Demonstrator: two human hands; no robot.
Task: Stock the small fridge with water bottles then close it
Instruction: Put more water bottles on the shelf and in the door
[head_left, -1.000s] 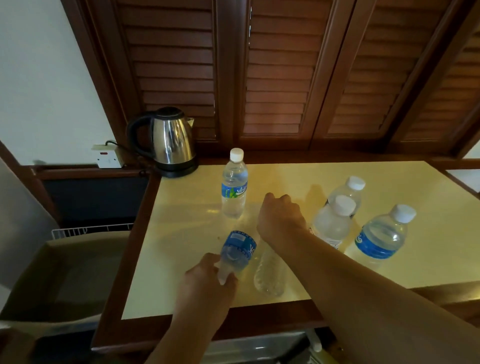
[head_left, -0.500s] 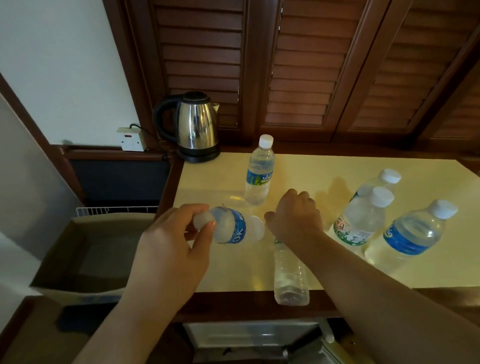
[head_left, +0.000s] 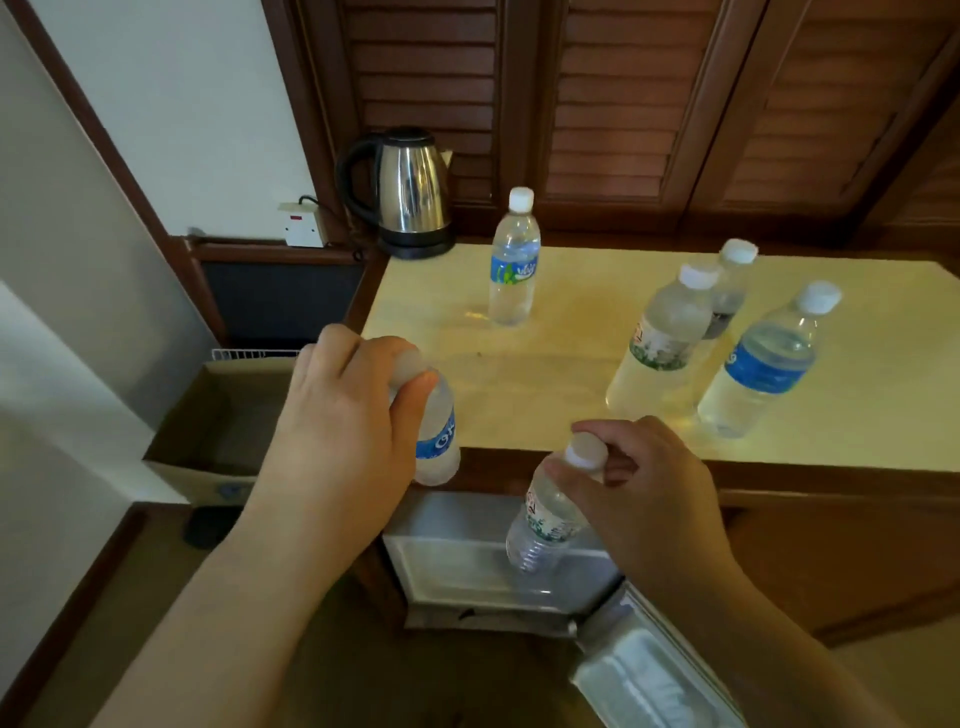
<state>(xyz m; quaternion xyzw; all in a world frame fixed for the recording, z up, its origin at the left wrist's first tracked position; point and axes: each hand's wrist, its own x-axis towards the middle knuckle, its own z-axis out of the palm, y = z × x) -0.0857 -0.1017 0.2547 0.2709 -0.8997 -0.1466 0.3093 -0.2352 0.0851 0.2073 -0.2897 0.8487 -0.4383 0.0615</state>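
Each hand held one water bottle by its top, clear of the table (head_left: 857, 457). The left hand (head_left: 337, 431) wrapped its fingers over the cap and neck of the blue-label bottle (head_left: 434, 439), which hung at the table's near left corner. The right hand (head_left: 644, 483) pinched the cap of the green-label bottle (head_left: 543, 519), which hung tilted above the open fridge (head_left: 467, 566) below the table's near edge. The fridge door (head_left: 639, 670) stood swung out, near and right. Four more bottles stood on the table: one far (head_left: 511, 260), near the kettle (head_left: 402, 192), and three grouped at right (head_left: 727, 338). Likely hazards: a cap-only grip gave little control, so either bottle could have swung or slipped on the way down, struck the fridge rim or the table edge, and fallen to the floor. The open door lay close to the right forearm and could have been knocked. The fridge's interior was largely hidden, so free space inside could not be judged.
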